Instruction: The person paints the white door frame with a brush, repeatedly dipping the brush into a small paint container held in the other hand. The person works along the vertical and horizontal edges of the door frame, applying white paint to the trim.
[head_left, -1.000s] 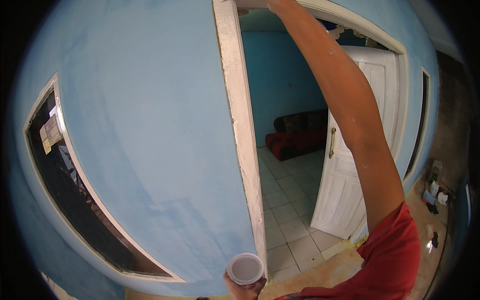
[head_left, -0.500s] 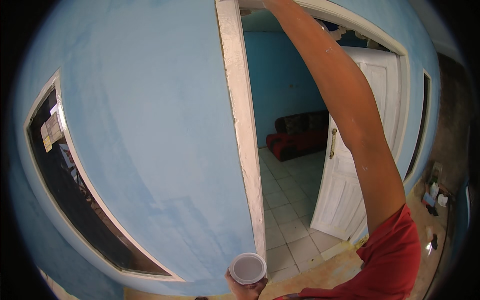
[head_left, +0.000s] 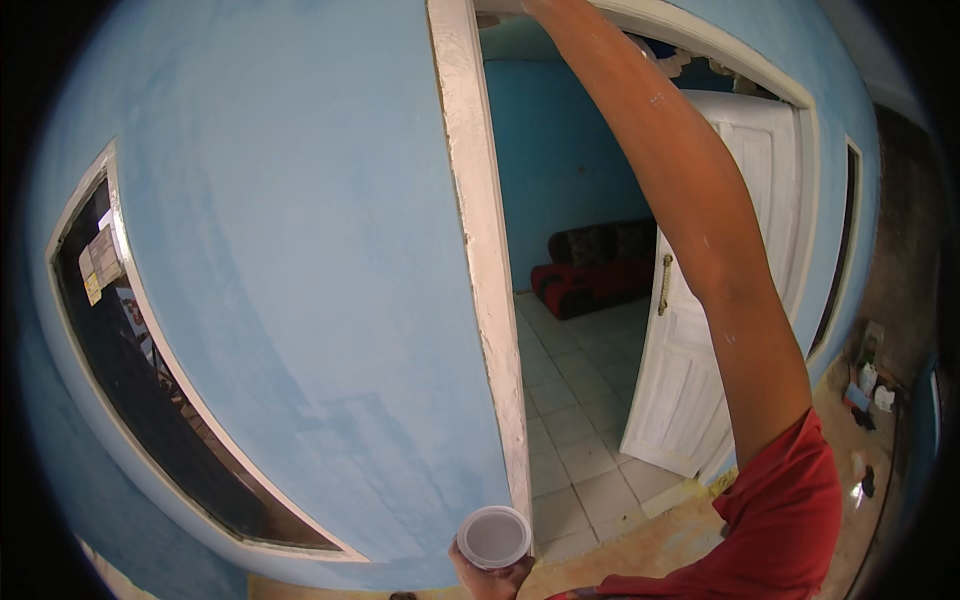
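Note:
Low in the middle, my left hand (head_left: 492, 582) wraps round a round, pale plastic tub (head_left: 495, 538) with greyish contents and holds it upright, its open top facing me. My right arm (head_left: 700, 210), with small white specks on it and a red sleeve, reaches up across the doorway. The upper edge of the picture cuts off that arm near the wrist, so the right hand and anything in it are out of sight. Where the arm leaves the picture, it is close to the top of the white door frame (head_left: 478, 220), whose left post looks rough and unevenly coated.
A light blue wall (head_left: 290, 250) spans the left, with a white-framed window (head_left: 130, 360). Right of the post, a white door (head_left: 675, 390) stands open inward. A red and dark sofa (head_left: 595, 270) sits in the tiled room. Small items (head_left: 865, 385) lie on the ground far right.

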